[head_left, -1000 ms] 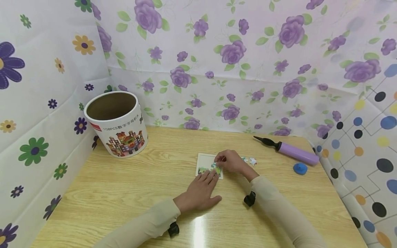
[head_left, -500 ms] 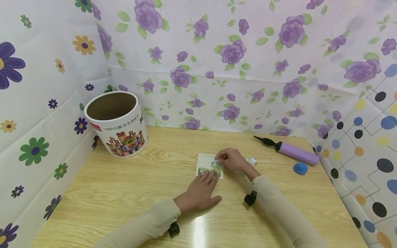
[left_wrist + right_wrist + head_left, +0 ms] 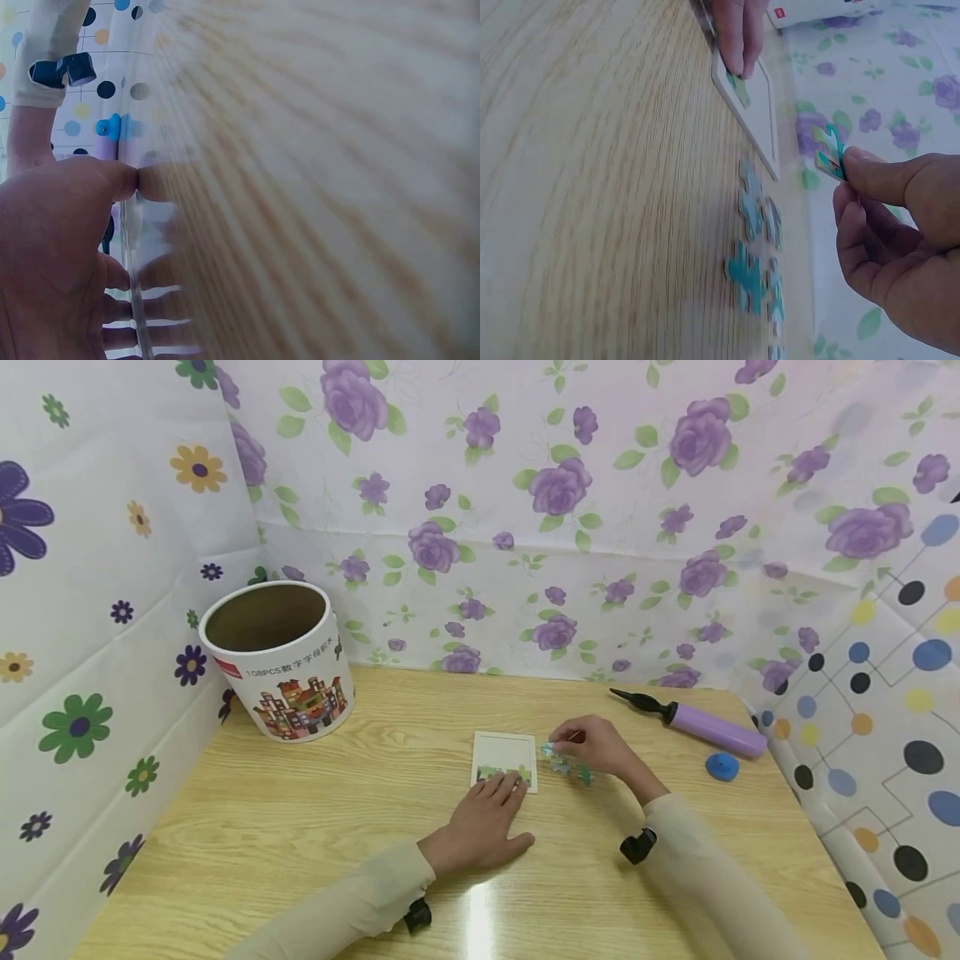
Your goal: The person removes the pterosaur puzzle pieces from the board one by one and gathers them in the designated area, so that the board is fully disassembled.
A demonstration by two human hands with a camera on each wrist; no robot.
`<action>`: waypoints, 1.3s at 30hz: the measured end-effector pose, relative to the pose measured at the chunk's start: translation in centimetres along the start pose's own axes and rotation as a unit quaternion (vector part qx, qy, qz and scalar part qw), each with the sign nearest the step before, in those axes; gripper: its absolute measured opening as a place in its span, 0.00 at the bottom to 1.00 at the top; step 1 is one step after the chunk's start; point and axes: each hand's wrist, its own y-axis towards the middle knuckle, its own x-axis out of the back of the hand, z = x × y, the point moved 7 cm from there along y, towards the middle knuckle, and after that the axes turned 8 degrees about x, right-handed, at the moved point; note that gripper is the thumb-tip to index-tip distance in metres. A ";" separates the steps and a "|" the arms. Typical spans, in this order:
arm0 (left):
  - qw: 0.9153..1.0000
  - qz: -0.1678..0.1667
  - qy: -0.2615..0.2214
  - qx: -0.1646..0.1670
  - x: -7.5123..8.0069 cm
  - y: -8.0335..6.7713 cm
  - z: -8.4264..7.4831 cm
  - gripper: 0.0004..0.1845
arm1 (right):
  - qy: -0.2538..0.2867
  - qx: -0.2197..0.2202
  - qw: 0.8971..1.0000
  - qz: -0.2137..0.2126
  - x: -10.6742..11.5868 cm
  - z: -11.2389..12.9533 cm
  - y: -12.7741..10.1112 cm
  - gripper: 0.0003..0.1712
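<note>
A small square puzzle tray point(image 3: 507, 748) lies on the wooden table, with green pieces along its near side. My left hand point(image 3: 486, 825) rests on that near side with straight fingers; in the left wrist view its palm is low over the tabletop. To the right of the tray, my right hand point(image 3: 597, 748) pinches a green and teal puzzle piece point(image 3: 827, 152) between thumb and fingers, seen raised off the table in the right wrist view. Several loose blue-white and teal puzzle pieces point(image 3: 745, 276) lie beside the tray, beneath the right hand and partly hidden by it in the head view.
A large white tub point(image 3: 281, 664) with printed blocks stands at the back left. Toward the right edge lie a purple hand pump point(image 3: 716, 728) with a black nozzle and a small blue toy point(image 3: 722, 767). Flowered and dotted cloths surround the table on three sides.
My right hand has moved right, away from the tray to above the loose pieces. The piece seen at the tray's right side under its fingers is gone from there. My left hand has stayed put.
</note>
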 end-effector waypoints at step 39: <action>1.000 -0.016 -0.007 -0.014 0.1 -0.1 0.0 0.43 | -0.031 -0.091 0.995 -0.004 3.5 -7.5 -7.4 0.07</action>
